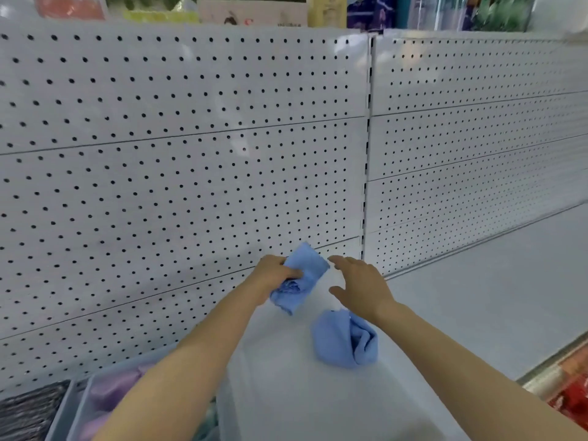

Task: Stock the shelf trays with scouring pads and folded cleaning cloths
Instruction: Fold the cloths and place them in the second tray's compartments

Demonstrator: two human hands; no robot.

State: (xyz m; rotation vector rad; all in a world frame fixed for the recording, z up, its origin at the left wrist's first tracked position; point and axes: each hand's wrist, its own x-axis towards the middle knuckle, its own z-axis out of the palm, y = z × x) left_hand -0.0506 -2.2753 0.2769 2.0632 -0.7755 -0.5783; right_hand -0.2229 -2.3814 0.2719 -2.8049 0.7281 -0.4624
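Two cloths: both soft light-blue cleaning cloths, both at the translucent white plastic tray in front of the person.
Held cloth: the rolled light-blue cloth is in the left hand, fingers curled round its middle, its upper end standing up toward the back wall, its lower end bunched over the tray's far part.
Lying cloth: the second light-blue cloth, loosely folded, rests on its own inside the tray, near the right forearm and apart from the held one.
Right hand: holds nothing, palm down, fingers straight and slightly spread, hovering just beside the held cloth; whether it touches it I cannot tell.
Trays counted: three in view. The white one, then at the lower left a clear tray with pale purple cloths, then a tray of dark grey scouring pads at the frame's corner.
Behind: white perforated metal back panel.
To the right: flat white shelf board.
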